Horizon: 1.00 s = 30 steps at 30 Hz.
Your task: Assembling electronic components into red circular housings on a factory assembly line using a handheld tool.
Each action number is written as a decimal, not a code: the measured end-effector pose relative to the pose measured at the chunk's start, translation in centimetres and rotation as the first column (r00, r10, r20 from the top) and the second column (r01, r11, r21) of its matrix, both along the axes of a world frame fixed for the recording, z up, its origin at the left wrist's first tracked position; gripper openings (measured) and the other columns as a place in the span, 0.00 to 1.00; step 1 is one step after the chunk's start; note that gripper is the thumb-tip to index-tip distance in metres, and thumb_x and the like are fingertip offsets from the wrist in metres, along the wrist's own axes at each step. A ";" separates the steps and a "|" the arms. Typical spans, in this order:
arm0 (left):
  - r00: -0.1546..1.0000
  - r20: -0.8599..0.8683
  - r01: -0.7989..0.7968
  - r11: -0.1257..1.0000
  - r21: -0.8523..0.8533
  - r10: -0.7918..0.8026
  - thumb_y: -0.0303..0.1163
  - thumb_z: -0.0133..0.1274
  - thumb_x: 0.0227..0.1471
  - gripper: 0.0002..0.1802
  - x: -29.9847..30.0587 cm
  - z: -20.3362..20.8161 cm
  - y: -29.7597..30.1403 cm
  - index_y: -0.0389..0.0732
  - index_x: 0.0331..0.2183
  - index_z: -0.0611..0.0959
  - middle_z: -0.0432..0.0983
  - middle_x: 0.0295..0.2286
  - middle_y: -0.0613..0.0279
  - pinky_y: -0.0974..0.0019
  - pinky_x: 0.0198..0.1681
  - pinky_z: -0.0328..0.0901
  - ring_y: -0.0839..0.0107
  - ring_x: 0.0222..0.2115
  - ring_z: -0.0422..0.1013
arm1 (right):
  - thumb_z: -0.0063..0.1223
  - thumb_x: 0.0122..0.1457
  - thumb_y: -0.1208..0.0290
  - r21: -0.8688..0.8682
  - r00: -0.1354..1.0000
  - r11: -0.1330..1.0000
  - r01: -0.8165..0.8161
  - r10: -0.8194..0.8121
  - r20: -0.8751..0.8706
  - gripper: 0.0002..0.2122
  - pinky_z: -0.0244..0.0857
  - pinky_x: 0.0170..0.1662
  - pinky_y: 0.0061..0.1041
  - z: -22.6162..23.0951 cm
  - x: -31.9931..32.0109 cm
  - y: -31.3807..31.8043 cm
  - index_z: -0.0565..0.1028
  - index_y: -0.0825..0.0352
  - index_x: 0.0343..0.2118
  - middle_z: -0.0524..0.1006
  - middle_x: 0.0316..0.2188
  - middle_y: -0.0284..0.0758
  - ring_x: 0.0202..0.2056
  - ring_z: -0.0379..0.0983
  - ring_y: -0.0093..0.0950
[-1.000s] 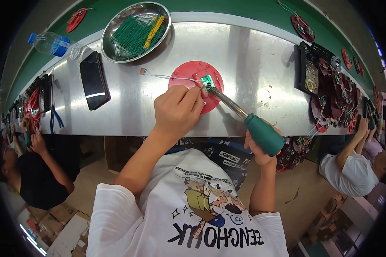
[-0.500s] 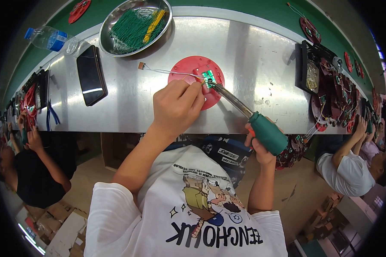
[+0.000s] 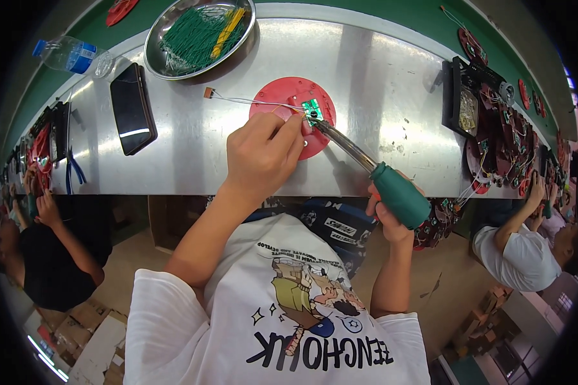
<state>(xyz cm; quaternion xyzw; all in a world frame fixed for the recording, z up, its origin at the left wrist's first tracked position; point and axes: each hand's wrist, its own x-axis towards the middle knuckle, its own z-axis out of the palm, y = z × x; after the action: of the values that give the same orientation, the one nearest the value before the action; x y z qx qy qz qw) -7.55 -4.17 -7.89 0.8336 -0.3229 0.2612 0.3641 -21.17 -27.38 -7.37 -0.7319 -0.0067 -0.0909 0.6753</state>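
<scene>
Electronics-assembly workshop: metal bench (image 3: pixel 192 163); soldering iron (image 3: pixel 399 192) in R hand (image 3: pixel 392 224); PCB (image 3: pixel 311 105) by L hand (image 3: pixel 262 151), bowl (image 3: pixel 157 56) of grn./yel. wires (image 3: pixel 199 42) beyond; wired dk.-red discs (image 3: pixel 504 144) heaped R of hands; 2+ co-workers (image 3: pixel 58 263) flanking hands; cartons (image 3: pixel 80 330) far L of hands.

Left forearm (image 3: pixel 207 234) slants up and right from a bent elbow, wrist about straight. Left hand (image 3: pixel 261 154) is back-up, knuckles bent, fingers curled, tips drawn into a pinch pointing up-right. Right forearm (image 3: pixel 392 276) runs near vertical. Right hand (image 3: pixel 390 221) sits lower and farther right, curled in a closed grip; partly hidden, so exact finger placement is hard to tell. Hands well apart.
</scene>
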 end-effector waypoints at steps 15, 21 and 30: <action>0.999 0.038 -0.008 1.000 0.023 0.007 0.23 0.61 0.39 0.12 0.3 0.1 0.1 0.37 0.32 0.85 0.68 0.20 0.66 0.68 0.18 0.61 0.71 0.19 0.67 | 0.57 0.56 0.62 0.189 0.998 0.980 0.067 -0.063 -0.022 0.22 0.64 0.20 0.25 -1.0 -1.3 -0.1 0.71 0.77 0.44 0.73 0.40 0.50 0.18 0.71 0.29; 0.999 0.035 -0.042 0.995 0.094 0.039 0.25 0.63 0.38 0.13 0.0 0.7 0.0 0.39 0.33 0.85 0.73 0.27 0.64 0.64 0.29 0.64 0.65 0.29 0.70 | 0.54 0.57 0.62 0.251 0.987 0.960 0.124 -0.146 0.073 0.21 0.66 0.19 0.25 -0.4 -0.4 -1.4 0.70 0.79 0.44 0.71 0.40 0.51 0.16 0.70 0.28; 0.984 -0.042 0.175 0.955 0.239 -0.170 0.40 0.63 0.38 0.21 5.3 4.4 -2.8 0.46 0.37 0.80 0.74 0.39 0.62 0.53 0.47 0.55 0.61 0.43 0.67 | 0.35 0.65 0.59 0.516 0.857 0.730 0.447 -0.515 -0.014 0.19 0.59 0.21 0.23 -0.5 1.6 -1.7 0.68 0.73 0.42 0.68 0.16 0.33 0.16 0.63 0.24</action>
<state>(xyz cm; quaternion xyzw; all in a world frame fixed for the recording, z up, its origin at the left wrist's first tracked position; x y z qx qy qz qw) -2.26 -6.94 -3.51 0.8430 -0.4203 0.1784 0.2844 -19.58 -29.11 -7.91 -0.4993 0.1632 -0.3088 0.7929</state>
